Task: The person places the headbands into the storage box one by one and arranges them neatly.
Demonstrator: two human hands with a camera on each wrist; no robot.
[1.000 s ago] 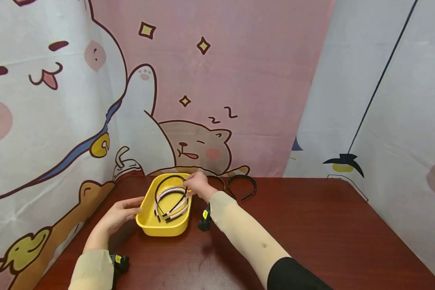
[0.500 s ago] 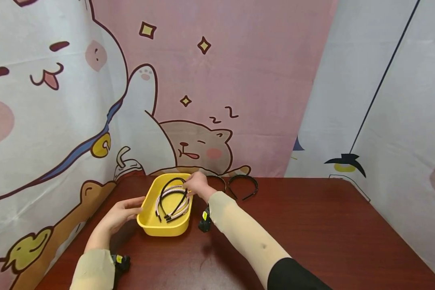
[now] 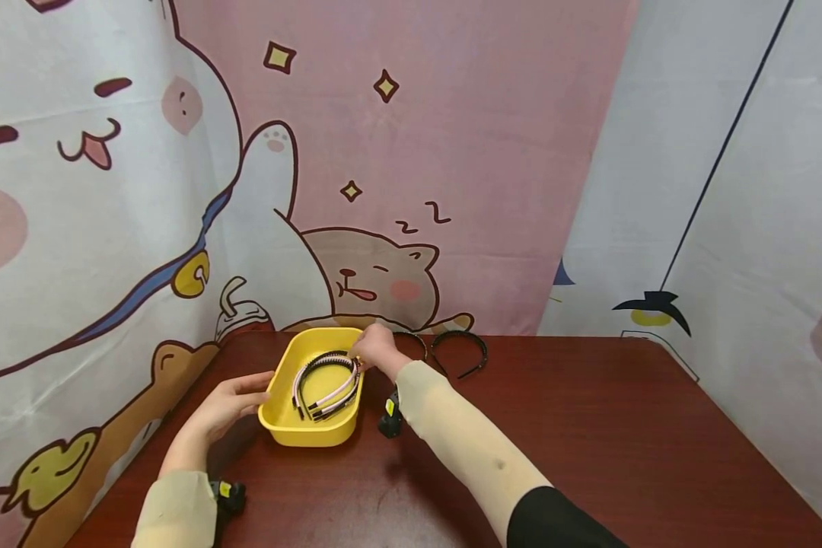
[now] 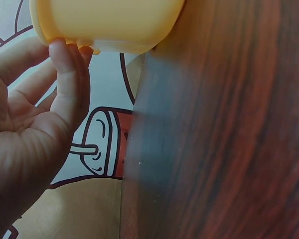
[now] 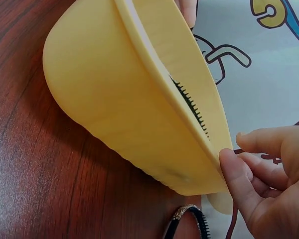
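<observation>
A yellow plastic basin (image 3: 310,435) stands at the back left of the table, holding several thin headbands (image 3: 313,373), pink and black, nested in loops. My left hand (image 3: 224,407) touches the basin's left side with its fingertips; the left wrist view shows those fingertips (image 4: 60,50) right at the wall. Over the back right rim is my right hand (image 3: 378,348), fingers loosely bent. In the right wrist view its thumb tip lies at the rim, apart from the index tip, and no headband shows between them. A toothed black headband (image 5: 192,107) shows inside the basin there.
Two more headbands lie on the table behind the right hand: a black headband (image 3: 481,361) and a dark headband with a glittery part (image 5: 185,211). The brown table (image 3: 575,441) extends right and meets a printed cloth wall (image 3: 493,190) at the back.
The black headband by my right hand has gone down and leftward onto the others, and its loop now lies among them. My right fingers have eased off it; the left hand stays at the basin.
</observation>
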